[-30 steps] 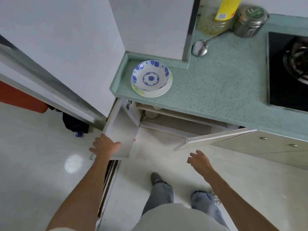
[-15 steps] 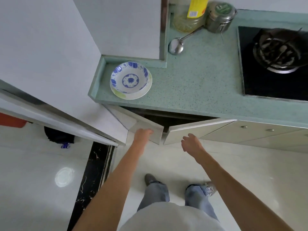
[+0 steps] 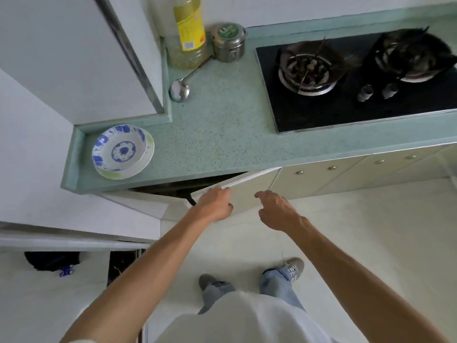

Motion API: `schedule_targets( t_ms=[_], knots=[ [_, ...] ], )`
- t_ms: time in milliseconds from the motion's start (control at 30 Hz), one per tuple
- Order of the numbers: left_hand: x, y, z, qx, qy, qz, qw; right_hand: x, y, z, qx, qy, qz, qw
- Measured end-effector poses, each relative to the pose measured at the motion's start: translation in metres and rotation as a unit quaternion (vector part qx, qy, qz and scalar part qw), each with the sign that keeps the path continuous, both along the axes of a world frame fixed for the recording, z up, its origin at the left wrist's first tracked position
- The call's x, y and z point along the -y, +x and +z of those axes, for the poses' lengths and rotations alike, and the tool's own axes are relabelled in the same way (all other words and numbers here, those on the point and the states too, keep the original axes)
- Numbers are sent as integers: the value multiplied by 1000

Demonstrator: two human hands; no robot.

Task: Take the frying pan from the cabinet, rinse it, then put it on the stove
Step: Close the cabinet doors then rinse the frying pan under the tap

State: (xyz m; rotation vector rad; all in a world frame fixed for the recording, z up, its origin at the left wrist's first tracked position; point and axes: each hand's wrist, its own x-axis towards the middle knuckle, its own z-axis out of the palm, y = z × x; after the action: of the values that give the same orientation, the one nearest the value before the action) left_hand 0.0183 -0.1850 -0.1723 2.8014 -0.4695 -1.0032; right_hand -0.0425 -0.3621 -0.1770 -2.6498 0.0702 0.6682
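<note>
Head view: the pan is nowhere to be seen. By my reckoning it sits inside the cabinet (image 3: 173, 188), of which only a dark slot shows under the counter (image 3: 222, 134); a thin dark shape at the slot's lower end is too small to name. The left hand (image 3: 214, 204) lies with fairly straight fingers against the upper edge of the right door (image 3: 249, 180), which stands ajar, and grips nothing. The right hand (image 3: 277, 210) hangs loose and empty just beside that door's face. The left door (image 3: 141, 205) is swung out toward the floor. The first risk is the right door: pushed the wrong way it would close over the slot, or nip the left fingers against the frame. Standing upright, the person cannot look in, so a blind reach could knock whatever is stored there or catch the pan by its rim instead of its handle. Lifted out, a long handle might strike either door or the counter's lip. The plates (image 3: 123, 151) sit close to the front edge above the opening, where a rising pan or elbow could jolt them off. On the stove (image 3: 346, 107) the far burner (image 3: 415, 53) looks dark and blurred, possibly occupied. No sink is in view.
</note>
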Motion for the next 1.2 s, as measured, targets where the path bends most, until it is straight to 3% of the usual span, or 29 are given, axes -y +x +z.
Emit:
schedule_targets(
  t_ms=[567, 800, 1200],
  knots=[
    [336, 12, 62, 95, 26, -248, 964, 308, -70, 54, 49, -56, -176, 982],
    [466, -5, 69, 116, 17, -340, 933, 418, -126, 60, 77, -83, -323, 940],
    [716, -16, 63, 120, -47, -518, 845, 582, -186, 67, 53, -144, -492, 857]
  ],
)
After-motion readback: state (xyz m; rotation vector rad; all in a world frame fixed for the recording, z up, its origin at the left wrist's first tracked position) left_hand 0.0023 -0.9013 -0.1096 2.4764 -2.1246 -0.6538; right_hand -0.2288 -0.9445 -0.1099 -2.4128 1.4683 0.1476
